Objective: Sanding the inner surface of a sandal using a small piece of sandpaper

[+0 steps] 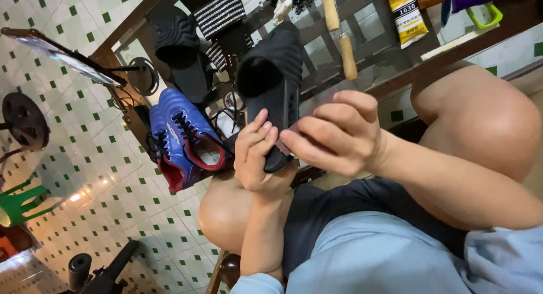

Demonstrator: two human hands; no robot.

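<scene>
I hold a black slide sandal (271, 73) up in front of me, its strap end pointing away. My left hand (257, 155) is wrapped around its heel end from below. My right hand (336, 135) comes in from the right, its fingers held together and pressed on the sandal's edge near the heel, touching my left fingertips. A faint reddish patch shows just above my right fingers; I cannot tell what it is. My bare knees flank the hands.
A second black sandal (178, 45) lies on the glass-topped wooden table (430, 67), with a striped cloth (220, 14), a wooden-handled tool (339, 36) and a yellow tube (406, 16). Blue boots (186, 138) lie underneath. A tablet on a stand (62, 59) and a green stool (22, 200) stand on the tiled floor.
</scene>
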